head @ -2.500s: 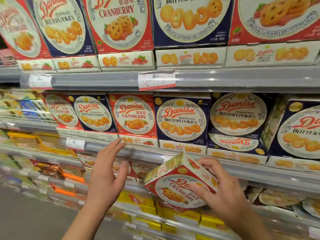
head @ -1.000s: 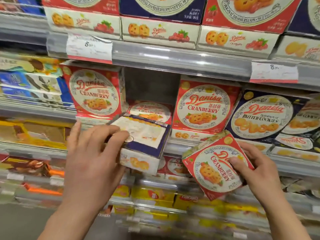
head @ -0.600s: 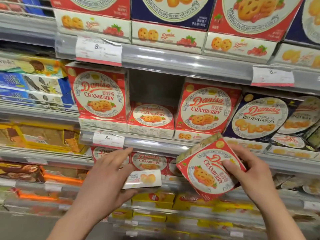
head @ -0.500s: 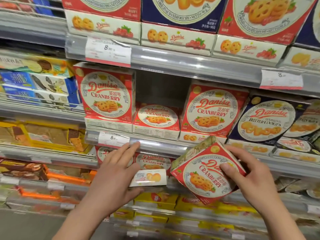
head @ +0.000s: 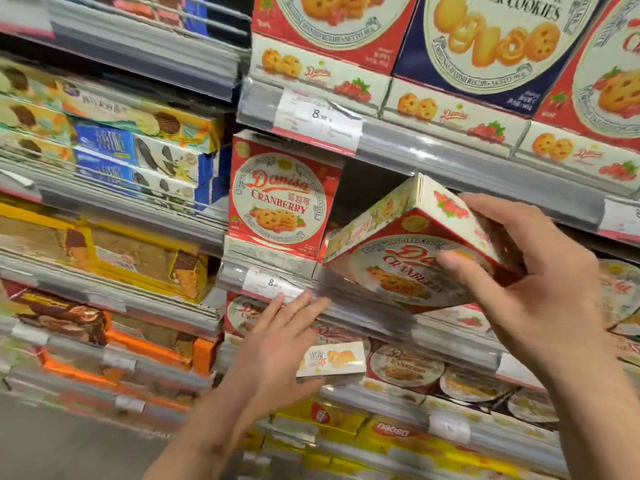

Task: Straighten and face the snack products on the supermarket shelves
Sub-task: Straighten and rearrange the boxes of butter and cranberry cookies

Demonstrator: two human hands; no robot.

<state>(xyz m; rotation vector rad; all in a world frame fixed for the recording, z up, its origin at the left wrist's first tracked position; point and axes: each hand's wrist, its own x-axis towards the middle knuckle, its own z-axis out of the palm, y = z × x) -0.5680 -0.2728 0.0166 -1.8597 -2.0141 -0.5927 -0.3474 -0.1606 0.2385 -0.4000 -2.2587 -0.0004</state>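
Now cranberry box (head: 398,268) between right fingers (head: 460,265)

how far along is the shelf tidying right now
Done: one red cranberry box stands upright, front out, at the left of its shelf.
In hand: the right hand grips a tilted cranberry box at the dark gap beside it; the left hand holds a small pale box lower down.
Left: seat both boxes. The lower shelf's round-faced packs look uneven, though blurred.
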